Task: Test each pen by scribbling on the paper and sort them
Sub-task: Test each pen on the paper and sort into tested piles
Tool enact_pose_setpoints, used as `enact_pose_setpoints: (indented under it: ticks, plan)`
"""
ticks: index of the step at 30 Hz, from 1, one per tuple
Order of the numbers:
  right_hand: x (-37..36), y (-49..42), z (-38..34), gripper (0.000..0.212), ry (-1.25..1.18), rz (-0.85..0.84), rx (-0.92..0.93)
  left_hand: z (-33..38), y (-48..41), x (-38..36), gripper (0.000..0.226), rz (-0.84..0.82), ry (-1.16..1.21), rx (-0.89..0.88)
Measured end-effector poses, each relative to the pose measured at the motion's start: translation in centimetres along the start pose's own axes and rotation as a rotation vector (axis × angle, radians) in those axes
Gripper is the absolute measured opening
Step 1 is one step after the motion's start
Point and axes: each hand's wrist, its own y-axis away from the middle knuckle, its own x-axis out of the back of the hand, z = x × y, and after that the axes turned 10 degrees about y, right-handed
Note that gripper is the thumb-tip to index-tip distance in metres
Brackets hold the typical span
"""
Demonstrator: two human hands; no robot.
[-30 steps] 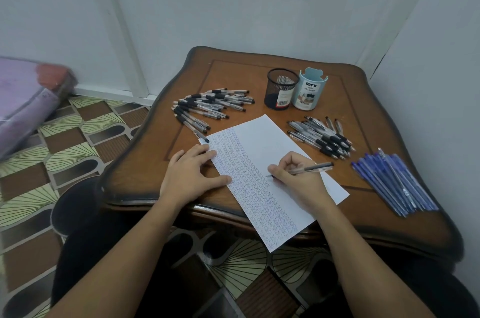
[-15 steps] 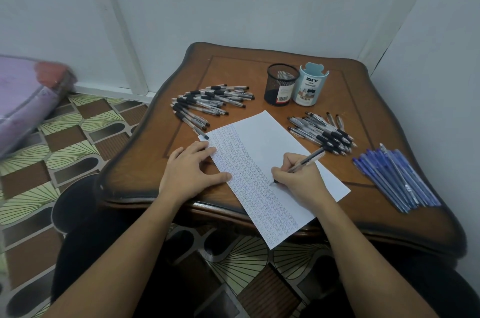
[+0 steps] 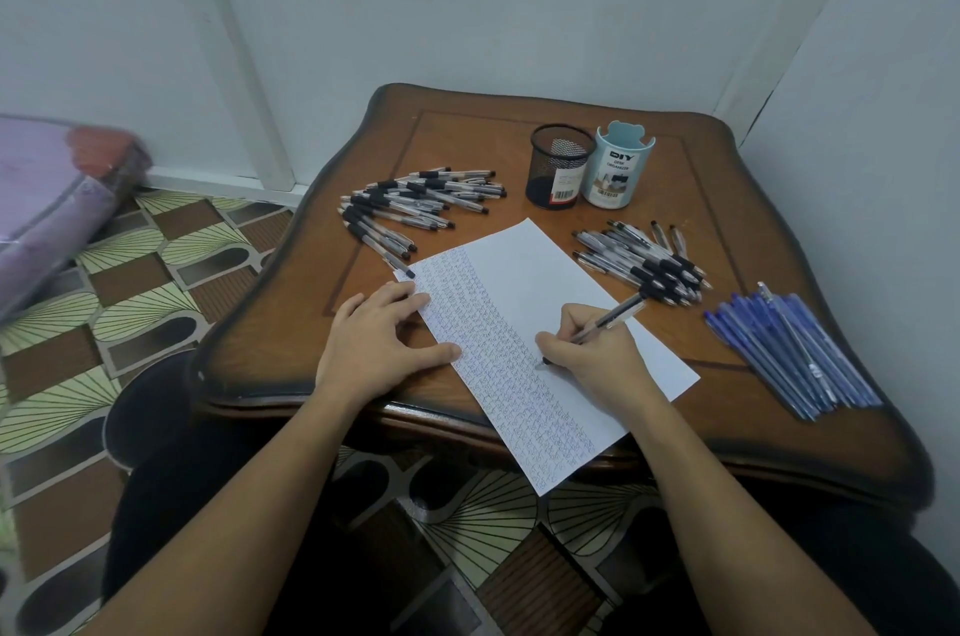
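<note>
Overhanging the desk's [image 3: 779, 438] near edge, the paper [image 3: 524, 272] lies slantwise. The left hand [image 3: 374, 344] rests flat on its left margin with fingers straight, and the right hand [image 3: 597, 360] grips a pen [image 3: 608, 318], tip on the sheet. Bare wood separates the piles: black pens [image 3: 415, 209] left, more black pens [image 3: 644, 261] right, blue pens [image 3: 789, 349] by the right edge. A mesh cup [image 3: 558, 168] and an organizer [image 3: 618, 168] stand behind them, touching. White walls close the corner, with patterned floor [image 3: 130, 272] to the left.

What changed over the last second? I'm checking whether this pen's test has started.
The right hand tipped its pen from nearly flat to a steeper writing angle, bringing the tip down to the paper beside the scribbled columns. The left hand stayed flat on the paper's edge.
</note>
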Motion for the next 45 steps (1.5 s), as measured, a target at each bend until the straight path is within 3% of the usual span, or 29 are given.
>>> enact_pose_setpoints:
  ticks: [45]
  plan:
    - [0.00, 0.09, 0.00, 0.049, -0.029, 0.024, -0.035, -0.12, -0.03, -0.07, 0.099, 0.003, 0.016, -0.006]
